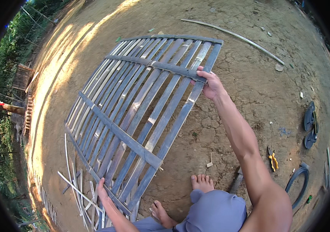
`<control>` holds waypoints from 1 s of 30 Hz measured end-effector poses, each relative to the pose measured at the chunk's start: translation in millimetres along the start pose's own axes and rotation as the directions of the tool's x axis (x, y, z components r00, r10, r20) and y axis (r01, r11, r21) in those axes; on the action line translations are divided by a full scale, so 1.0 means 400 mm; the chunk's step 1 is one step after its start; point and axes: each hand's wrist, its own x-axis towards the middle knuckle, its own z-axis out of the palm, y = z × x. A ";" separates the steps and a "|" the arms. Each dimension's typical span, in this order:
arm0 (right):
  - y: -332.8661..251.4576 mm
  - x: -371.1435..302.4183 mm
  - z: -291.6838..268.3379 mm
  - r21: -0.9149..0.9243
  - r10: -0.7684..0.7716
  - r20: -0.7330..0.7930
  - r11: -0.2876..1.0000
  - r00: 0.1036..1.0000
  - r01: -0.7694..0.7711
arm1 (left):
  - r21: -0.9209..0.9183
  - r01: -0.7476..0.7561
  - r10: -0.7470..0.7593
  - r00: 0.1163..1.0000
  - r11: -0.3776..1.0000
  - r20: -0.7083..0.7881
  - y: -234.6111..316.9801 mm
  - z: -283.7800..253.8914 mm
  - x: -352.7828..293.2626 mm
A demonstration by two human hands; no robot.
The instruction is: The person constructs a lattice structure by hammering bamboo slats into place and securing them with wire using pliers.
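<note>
A large panel of weathered grey-brown slats, probably bamboo, with several crossbars [120, 133] is held tilted in front of me. Gaps between the slats let the ground show through. At the lower left, my left hand [102, 192] is closed on the panel's near edge bar, its fingers partly hidden. My right hand [212, 86] grips the right edge, where a crossbar ends, with fingers wrapped over the wood. My bare feet [202, 182] are on the ground beneath, close to the panel's near corner.
Loose pale strips [80, 199] lie at lower left. To the right are yellow-handled pliers [274, 160], small nail-like pieces [284, 132], dark sandals [309, 118] and a dark coil [301, 185]. A long pale pole [234, 33] lies on the cracked dirt beyond.
</note>
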 end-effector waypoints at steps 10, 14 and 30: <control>-0.110 -0.446 -0.316 0.038 -0.285 -0.294 0.950 0.912 0.310 | 0.289 -0.086 -0.012 0.947 0.953 0.321 0.053 0.233 0.087; -0.036 -0.574 -0.344 0.035 -0.333 -0.427 0.923 0.841 0.383 | 0.448 -0.156 -0.075 0.887 0.880 0.456 0.121 0.374 0.244; 0.194 -0.680 -0.070 0.094 -0.068 -0.426 0.988 0.902 0.119 | 0.876 -0.470 0.437 0.770 -0.106 0.466 0.220 0.358 0.844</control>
